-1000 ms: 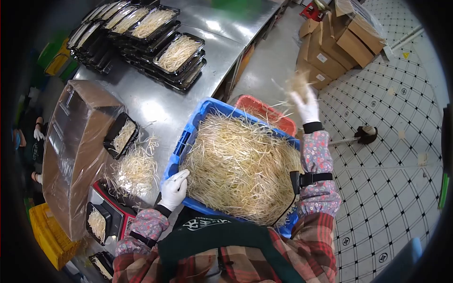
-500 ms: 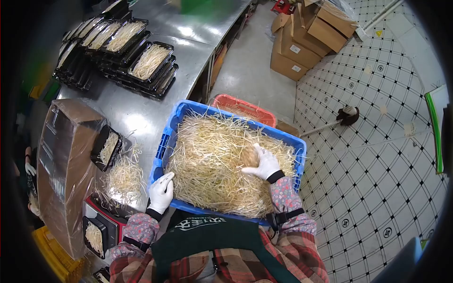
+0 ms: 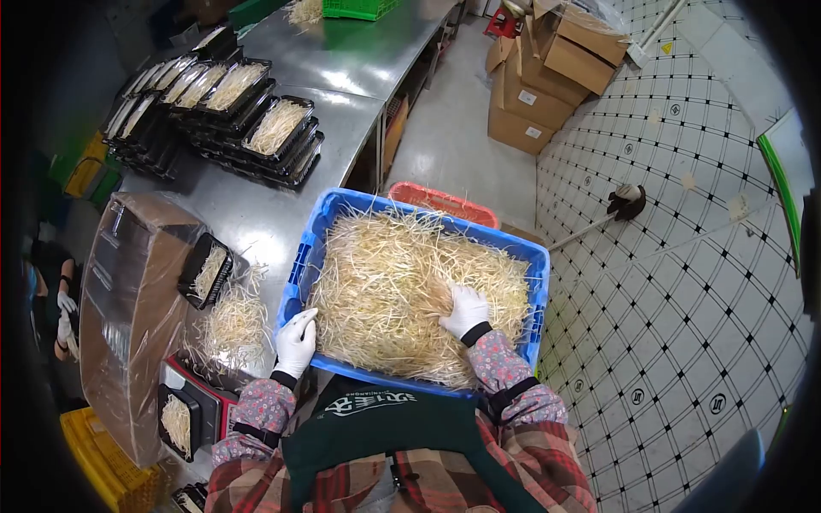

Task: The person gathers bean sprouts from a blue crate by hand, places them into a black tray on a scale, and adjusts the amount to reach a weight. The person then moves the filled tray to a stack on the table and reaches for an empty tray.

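A blue plastic crate full of pale bean sprouts is in front of me, slightly tilted in view. My left hand, in a white glove, grips the crate's near left corner, its fingers close together. Over the right half of the heap, my white-gloved right hand presses into the sprouts. Its fingers curl around a brownish bunch, and the fingertips are partly hidden there.
Black trays of sprouts are stacked on the steel table. A loose sprout pile lies by a scale bearing a filled tray. A plastic-wrapped carton, red basket and cardboard boxes surround. Another person's gloved hands show left.
My right hand has shifted a little left, and its spread fingers have drawn together into the sprouts. My left hand keeps its place on the crate corner. The view has tilted slightly.
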Motion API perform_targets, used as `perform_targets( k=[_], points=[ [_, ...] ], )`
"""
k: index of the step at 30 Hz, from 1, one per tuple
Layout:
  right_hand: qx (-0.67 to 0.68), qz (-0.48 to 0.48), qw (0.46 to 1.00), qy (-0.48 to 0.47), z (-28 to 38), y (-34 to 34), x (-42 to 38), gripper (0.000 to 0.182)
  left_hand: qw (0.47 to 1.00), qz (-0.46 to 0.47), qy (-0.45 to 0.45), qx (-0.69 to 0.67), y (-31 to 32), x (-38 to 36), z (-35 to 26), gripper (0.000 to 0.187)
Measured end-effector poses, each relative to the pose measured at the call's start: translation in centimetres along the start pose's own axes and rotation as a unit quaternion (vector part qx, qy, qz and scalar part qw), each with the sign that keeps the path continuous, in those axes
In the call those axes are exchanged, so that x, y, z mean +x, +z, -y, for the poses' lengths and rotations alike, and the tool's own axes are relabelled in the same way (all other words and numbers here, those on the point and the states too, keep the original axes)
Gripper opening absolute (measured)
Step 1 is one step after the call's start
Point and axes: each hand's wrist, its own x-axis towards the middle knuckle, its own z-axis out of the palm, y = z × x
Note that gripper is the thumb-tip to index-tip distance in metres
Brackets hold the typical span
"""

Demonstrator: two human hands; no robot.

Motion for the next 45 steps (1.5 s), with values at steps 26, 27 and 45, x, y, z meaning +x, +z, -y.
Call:
perform_targets(
  k=[26, 27, 45],
  points=[
    [0.599, 0.117, 0.792, -0.011, -6.9, 0.7, 1.1, 0.103, 0.862, 0.251, -0.279, -0.341, 7.1, 4.3, -1.1, 0.063],
    [0.622, 0.08, 0.779, 0.019, -8.1, 0.9, 0.3, 0.099, 0.814, 0.238, -0.371, -0.377, 5.7, 4.4, -2.2, 0.066],
    [0.525, -0.067, 0.848, 0.012, 4.9, 1.3, -3.6, 0.094, 0.889, 0.181, -0.236, -0.349, 10.4, 3.0, -13.4, 0.069]
  ],
)
